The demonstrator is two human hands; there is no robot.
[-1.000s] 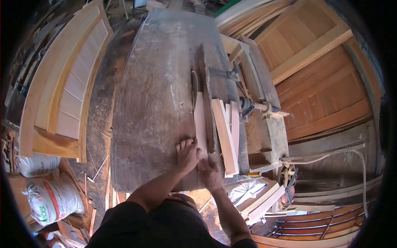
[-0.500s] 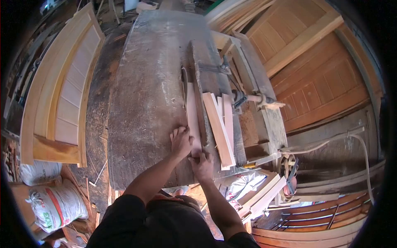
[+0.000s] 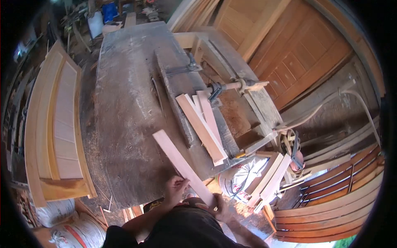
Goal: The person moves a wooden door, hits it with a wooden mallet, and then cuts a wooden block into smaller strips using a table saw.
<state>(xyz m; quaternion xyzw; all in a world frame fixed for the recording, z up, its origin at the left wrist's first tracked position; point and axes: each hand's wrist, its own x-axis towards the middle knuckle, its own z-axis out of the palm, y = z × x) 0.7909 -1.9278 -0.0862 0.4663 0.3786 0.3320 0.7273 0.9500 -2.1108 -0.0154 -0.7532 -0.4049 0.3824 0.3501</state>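
A long, pale wood strip (image 3: 182,163) slants over the near edge of the worktable, its far end resting on or just above the top. My right hand (image 3: 221,208) is closed round its near end, close to my body. Curled fingers of my left hand (image 3: 175,191) meet the strip's left edge. Further up the table is a narrow dark slot (image 3: 157,97) with a thin curved piece standing in it, apart from the strip. To its right, a dark guide board (image 3: 173,99) lies along the top.
Several loose wood strips (image 3: 200,124) lie right of the guide board. Clamps (image 3: 217,89) hold at the table's right side. A panelled door (image 3: 58,124) leans at left, sacks (image 3: 80,233) below it. More strips (image 3: 271,180) rest over a white bag at right.
The strip has come back from beside the guide board towards my body and now slants. Both hands moved nearer me, and the view has shifted.
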